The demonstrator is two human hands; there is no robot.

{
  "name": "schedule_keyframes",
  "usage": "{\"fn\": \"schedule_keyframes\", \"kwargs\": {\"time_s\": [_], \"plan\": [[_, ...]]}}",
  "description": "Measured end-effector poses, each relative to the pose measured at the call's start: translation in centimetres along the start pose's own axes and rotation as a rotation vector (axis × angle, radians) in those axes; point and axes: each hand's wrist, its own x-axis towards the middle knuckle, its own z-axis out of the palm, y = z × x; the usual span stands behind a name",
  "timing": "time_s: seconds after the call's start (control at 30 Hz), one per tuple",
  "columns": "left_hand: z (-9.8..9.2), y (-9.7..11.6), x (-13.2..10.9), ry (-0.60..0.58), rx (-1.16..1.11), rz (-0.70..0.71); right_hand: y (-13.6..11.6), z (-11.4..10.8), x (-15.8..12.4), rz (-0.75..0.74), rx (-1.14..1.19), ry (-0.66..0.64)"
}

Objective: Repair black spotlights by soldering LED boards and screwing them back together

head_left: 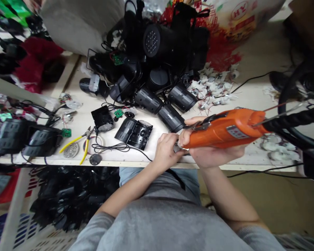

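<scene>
My right hand is wrapped round an orange electric screwdriver, which lies nearly level with its tip pointing left. My left hand is closed at the tip of the tool, its fingers round a small part that is mostly hidden. Both hands meet just above the table's front edge. To the left of them lies an opened black housing with a cable beside it. Closed black housings stand just behind my left hand.
Yellow-handled pliers, a dish of screws and a black disc lie at the left. White motor parts are heaped behind. A black coiled cord runs right from the tool. A crate stands below.
</scene>
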Motion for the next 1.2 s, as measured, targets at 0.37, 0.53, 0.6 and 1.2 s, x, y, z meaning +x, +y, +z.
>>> {"fn": "schedule_keyframes", "kwargs": {"time_s": [0.37,0.53,0.6,1.2], "plan": [[-0.1,-0.2,0.1,-0.033,-0.031,-0.005,-0.7,-0.1,-0.4,0.097,-0.129,0.028],[-0.2,-0.2,0.1,-0.051,-0.024,-0.005,-0.4,0.2,-0.4,0.057,-0.108,0.007],[-0.2,-0.2,0.0,-0.044,-0.022,0.000,-0.4,0.5,-0.3,0.053,-0.105,-0.011],[0.8,-1.4,-0.3,0.011,-0.082,0.000,-0.4,1.1,1.4,0.216,-0.111,-0.148]]}}
